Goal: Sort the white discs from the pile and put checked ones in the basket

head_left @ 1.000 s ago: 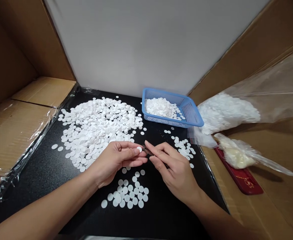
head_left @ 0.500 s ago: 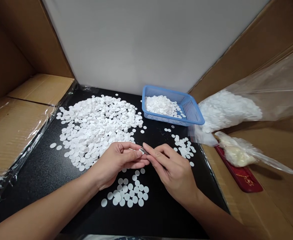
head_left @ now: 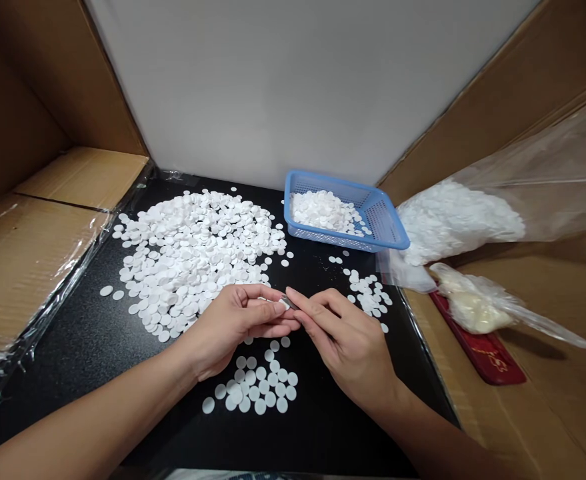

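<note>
My left hand [head_left: 245,320] pinches a small white disc [head_left: 283,304] between thumb and fingers over the black tabletop. My right hand [head_left: 347,340] grips a small dark grey, thin piece, blade-like in shape [head_left: 289,303], whose tip meets the disc's edge. Most of that piece is hidden by the fingers. Behind my left hand spreads a big heap of white discs [head_left: 197,240]. Below both hands lies a loose group of white discs [head_left: 263,387]. A smaller scatter of discs [head_left: 369,293] is just beyond my right hand.
A blue perforated basket [head_left: 397,239] with white discs in it stands at the back. To its right lies a clear bag of white pieces [head_left: 460,220]. A knotted plastic bag [head_left: 477,310] rests on a red packet [head_left: 497,363]. Cardboard [head_left: 37,260] borders the left side.
Both hands stay in nearly the same place. The disc and the grey piece between my fingertips have shifted only slightly.
</note>
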{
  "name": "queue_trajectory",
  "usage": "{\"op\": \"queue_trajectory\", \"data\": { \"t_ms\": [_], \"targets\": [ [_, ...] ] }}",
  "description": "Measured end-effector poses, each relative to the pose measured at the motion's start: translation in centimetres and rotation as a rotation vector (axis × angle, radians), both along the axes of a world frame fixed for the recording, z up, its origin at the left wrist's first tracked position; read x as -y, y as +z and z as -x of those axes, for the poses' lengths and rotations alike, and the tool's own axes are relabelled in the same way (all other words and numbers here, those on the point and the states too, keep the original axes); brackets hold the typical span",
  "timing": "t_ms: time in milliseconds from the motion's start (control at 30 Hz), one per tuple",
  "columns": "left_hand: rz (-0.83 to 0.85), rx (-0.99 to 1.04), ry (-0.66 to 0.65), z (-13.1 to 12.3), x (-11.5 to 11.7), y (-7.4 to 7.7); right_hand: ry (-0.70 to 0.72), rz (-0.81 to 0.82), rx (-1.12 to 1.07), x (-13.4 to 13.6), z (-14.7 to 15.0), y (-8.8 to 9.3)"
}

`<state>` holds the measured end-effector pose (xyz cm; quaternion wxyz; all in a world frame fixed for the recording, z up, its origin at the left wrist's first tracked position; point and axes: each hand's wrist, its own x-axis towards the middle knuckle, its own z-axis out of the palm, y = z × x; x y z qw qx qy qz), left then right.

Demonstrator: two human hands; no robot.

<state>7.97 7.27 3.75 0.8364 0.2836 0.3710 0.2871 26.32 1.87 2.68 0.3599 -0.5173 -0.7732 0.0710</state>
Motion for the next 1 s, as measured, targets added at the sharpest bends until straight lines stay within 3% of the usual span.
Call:
{"op": "queue_trajectory", "data": {
  "t_ms": [1000],
  "targets": [
    [-0.026, -0.019, -0.005, 0.12, 0.02, 0.14, 0.010, -0.035, -0.011, -0.08, -0.06, 0.01]
  ]
}}
